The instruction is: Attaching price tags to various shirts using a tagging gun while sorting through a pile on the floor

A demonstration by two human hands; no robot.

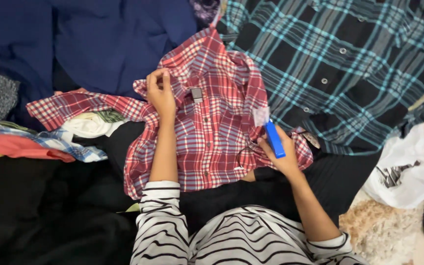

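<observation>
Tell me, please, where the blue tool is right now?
In the head view, the blue tool is right of centre, held in the right hand over the red plaid shirt, beside the dark teal plaid shirt.

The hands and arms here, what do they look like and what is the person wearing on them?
Both arms wear a white top with wavy black stripes. The sleeves are pushed up, so the forearms are bare. The left sleeve bunches near the elbow, and the right sleeve ends in a striped cuff. The left hand and right hand are bare: no gloves, rings or watch show.
</observation>
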